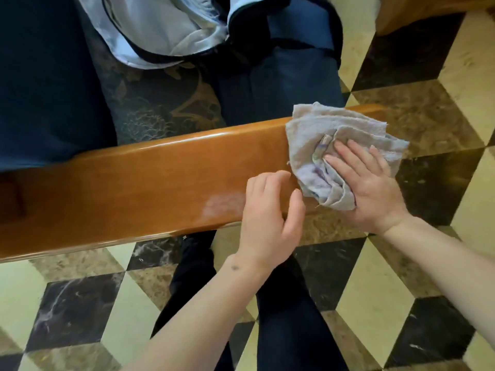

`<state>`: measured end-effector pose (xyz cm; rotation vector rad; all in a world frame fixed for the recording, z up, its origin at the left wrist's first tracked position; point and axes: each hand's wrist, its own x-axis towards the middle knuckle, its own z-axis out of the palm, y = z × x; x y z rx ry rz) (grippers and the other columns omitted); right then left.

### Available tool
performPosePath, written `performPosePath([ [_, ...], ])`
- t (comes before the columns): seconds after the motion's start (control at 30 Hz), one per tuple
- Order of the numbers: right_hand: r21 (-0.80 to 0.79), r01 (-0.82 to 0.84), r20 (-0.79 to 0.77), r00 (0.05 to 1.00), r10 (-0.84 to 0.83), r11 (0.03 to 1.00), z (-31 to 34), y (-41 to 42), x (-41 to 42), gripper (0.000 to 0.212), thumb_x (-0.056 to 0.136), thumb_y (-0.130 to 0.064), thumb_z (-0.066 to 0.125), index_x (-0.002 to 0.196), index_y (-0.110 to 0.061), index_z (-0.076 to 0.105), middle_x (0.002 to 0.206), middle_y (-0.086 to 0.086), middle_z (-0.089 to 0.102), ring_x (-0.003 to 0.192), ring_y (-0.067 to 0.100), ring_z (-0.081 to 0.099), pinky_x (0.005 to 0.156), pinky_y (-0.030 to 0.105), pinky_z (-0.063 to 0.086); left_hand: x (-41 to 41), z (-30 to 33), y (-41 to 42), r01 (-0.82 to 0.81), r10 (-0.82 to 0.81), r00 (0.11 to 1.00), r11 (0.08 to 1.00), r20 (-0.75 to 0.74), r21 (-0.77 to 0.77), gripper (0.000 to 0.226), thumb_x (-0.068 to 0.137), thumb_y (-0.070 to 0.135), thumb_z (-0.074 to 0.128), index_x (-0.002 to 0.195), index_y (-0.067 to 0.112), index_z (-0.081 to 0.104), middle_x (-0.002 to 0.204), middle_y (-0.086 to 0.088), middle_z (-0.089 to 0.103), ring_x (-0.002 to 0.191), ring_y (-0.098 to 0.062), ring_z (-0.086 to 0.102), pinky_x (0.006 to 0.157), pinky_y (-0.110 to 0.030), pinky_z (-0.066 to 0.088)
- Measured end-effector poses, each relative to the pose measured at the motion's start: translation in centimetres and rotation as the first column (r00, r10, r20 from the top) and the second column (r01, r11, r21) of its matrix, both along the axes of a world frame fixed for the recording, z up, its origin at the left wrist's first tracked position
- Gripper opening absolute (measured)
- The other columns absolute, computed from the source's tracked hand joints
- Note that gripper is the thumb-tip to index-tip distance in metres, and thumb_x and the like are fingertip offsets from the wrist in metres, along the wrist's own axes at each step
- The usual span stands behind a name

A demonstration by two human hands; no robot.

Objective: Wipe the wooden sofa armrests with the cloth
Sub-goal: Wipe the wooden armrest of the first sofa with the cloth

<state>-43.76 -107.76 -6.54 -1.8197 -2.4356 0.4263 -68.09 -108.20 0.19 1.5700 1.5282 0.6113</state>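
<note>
A glossy brown wooden armrest [139, 180] runs across the view from lower left to upper right. A crumpled beige cloth [332, 140] lies on its right end. My right hand [367, 188] presses flat on the cloth, fingers spread over it. My left hand [270, 215] rests on the armrest's near edge just left of the cloth, fingers loosely curled and holding nothing. A pale hazy patch [222, 204] shows on the wood beside my left hand.
Beyond the armrest lie dark blue sofa cushions [42, 84], a patterned cushion [160, 103] and a white garment [160, 28]. Another wooden piece [428, 12] sits at the top right. Chequered marble floor [401, 303] and my dark trouser legs [284, 317] are below.
</note>
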Motion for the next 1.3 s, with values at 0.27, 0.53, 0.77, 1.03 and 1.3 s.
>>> performPosePath([
  [0.27, 0.071, 0.884, -0.039, 0.465, -0.884, 0.462, 1.3, 0.2, -14.6, 0.069, 0.094, -0.04, 0.05, 0.158, -0.018, 0.036, 0.17, 0.007, 0.025, 0.159, 0.028, 0.018, 0.128, 0.05, 0.007, -7.6, -2.2, -3.5, -0.219, 0.196, 0.945, 0.974, -0.263, -0.061, 0.036, 0.095, 0.023, 0.056, 0.131, 0.014, 0.056, 0.138, -0.001, 0.051, 0.135, -0.02, 0.04, 0.115, -0.047, 0.036],
  [0.53, 0.0, 0.77, 0.023, 0.638, -0.77, 0.638, 1.6, -0.3, -27.5, 0.078, 0.094, -0.047, 0.042, 0.163, -0.015, 0.023, 0.173, 0.011, 0.014, 0.16, 0.03, 0.01, 0.128, 0.056, 0.007, -17.6, -2.0, -3.0, -0.338, 0.264, 0.853, 0.937, -0.451, -0.092, 0.042, 0.089, 0.02, 0.059, 0.131, 0.022, 0.055, 0.146, -0.003, 0.045, 0.14, -0.024, 0.034, 0.117, -0.053, 0.029],
  [0.77, -0.046, 0.394, 0.035, 0.919, -0.393, 0.918, 1.3, -1.6, -41.5, 0.095, 0.084, -0.06, 0.041, 0.163, -0.013, 0.02, 0.173, 0.014, 0.011, 0.159, 0.033, 0.01, 0.127, 0.058, 0.008, -31.5, -2.0, -3.2, -0.439, 0.221, 0.701, 0.883, -0.678, -0.165, 0.061, 0.093, 0.034, 0.055, 0.148, 0.017, 0.037, 0.157, -0.011, 0.032, 0.137, -0.037, 0.031, 0.116, -0.057, 0.023],
  [1.03, 0.036, -0.009, 0.064, 0.998, 0.007, 0.999, 0.1, -2.4, -48.1, 0.089, 0.089, -0.058, 0.055, 0.162, -0.014, 0.027, 0.172, 0.011, 0.018, 0.159, 0.031, 0.012, 0.127, 0.058, 0.008, -38.4, -1.7, -5.0, -0.346, 0.209, 0.74, 0.934, -0.639, -0.095, 0.068, 0.088, 0.014, 0.06, 0.152, 0.01, 0.038, 0.158, -0.01, 0.04, 0.147, -0.029, 0.035, 0.122, -0.046, 0.018],
  [1.3, 0.164, -0.686, -0.142, 0.695, 0.705, 0.709, -1.0, 1.7, -49.6, 0.068, 0.094, -0.046, 0.053, 0.154, -0.013, 0.046, 0.165, 0.012, 0.037, 0.157, 0.031, 0.024, 0.128, 0.054, 0.014, -38.0, -1.2, -7.3, -0.589, 0.593, 0.791, 0.805, -0.148, 0.075, 0.059, 0.089, 0.013, 0.052, 0.145, 0.007, 0.034, 0.145, -0.015, 0.04, 0.132, -0.028, 0.043, 0.109, -0.036, 0.04],
])
